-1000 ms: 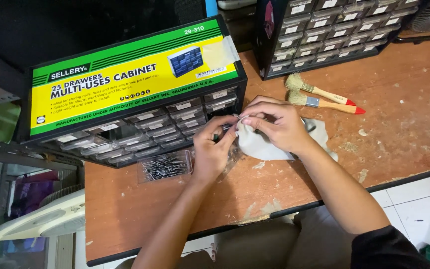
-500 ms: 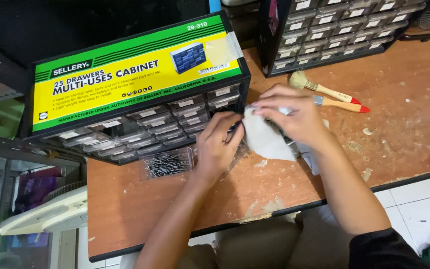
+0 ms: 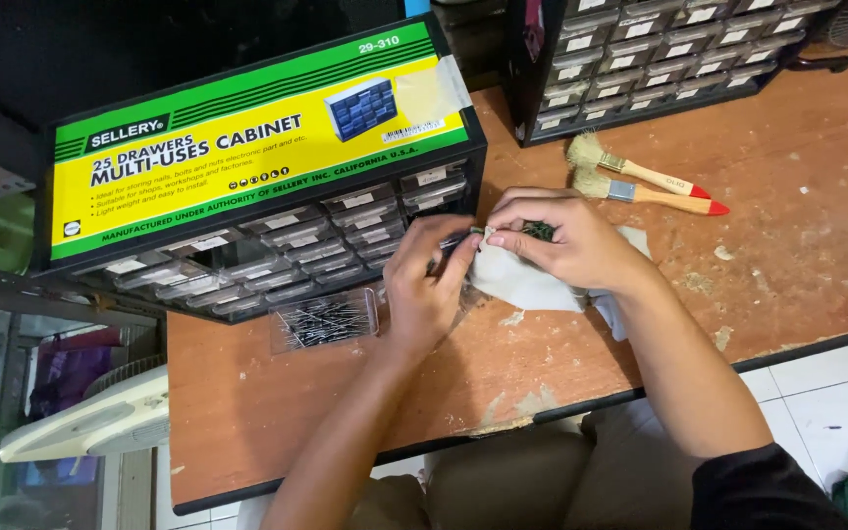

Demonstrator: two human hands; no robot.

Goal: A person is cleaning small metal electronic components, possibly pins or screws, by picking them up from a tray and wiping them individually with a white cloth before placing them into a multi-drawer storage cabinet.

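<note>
Worn wooden bench (image 3: pixel 787 177), drawer cabinet (image 3: pixel 277 236) at ten o'clock. Right hand (image 3: pixel 566 240) pinches a small dark part (image 3: pixel 540 231) against the pale cloth (image 3: pixel 522 285) at centre; left hand (image 3: pixel 424 294) grips the cloth's edge. Cloth judged soft and light, part tiny and easily dropped; best held fingertip-pinched.

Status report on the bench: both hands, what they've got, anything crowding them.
Left hand and right hand both pinching a white cloth with small dark parts. Clear tray of pins beside left hand. Drawer cabinet close behind.

Worn brown wooden table (image 3: pixel 787 285), scuffed top w/ chipped front edge.
On it: two drawer cabinets (image 3: pixel 277 265) (image 3: pixel 660 69), clear tray of pins (image 3: pixel 326 322), two paintbrushes (image 3: pixel 640 177) (red-tipped handles), white cloth (image 3: pixel 532 285).
</note>
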